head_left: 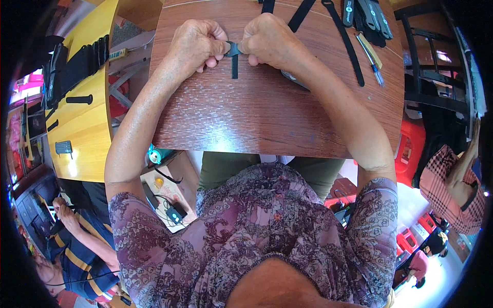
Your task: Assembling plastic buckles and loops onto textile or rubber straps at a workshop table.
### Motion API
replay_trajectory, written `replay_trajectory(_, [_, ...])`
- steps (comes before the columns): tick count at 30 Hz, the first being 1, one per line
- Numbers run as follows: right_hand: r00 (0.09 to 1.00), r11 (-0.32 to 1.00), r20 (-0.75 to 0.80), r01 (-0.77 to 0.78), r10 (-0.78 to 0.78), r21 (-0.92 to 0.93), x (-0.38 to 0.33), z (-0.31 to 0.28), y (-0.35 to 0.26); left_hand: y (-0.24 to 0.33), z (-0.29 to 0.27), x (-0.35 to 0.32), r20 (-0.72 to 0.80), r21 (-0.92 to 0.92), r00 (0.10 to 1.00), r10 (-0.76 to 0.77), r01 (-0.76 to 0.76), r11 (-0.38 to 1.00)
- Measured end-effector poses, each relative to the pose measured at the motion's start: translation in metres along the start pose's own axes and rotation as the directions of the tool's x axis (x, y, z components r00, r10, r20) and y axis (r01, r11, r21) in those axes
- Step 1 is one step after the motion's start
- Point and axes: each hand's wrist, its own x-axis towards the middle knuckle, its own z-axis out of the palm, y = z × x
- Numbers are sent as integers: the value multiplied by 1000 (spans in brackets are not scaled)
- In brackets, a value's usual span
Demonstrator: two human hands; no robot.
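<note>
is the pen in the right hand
No, the pen lies on the brown table, and the right hand pinches a black strap.

Brown wooden table point(287, 123) — yellow table point(92, 138) left, red stool point(417, 139) right

a yellow table point(87, 136) to the left, a striped-shirted person point(84, 254) near left, a red stool point(417, 138) to the right.
</note>
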Motion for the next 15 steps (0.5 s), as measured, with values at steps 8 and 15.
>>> replay_trajectory(8, [1000,998,-13,-27,26,-51,-1,0,-1,5,3,-2,-41,88,999,26,-23,996])
replay_trajectory(15, [997,997,-79,-3,-3,-79,-2,4,-2,6,-1,-5,-43,81,999,10,-6,997])
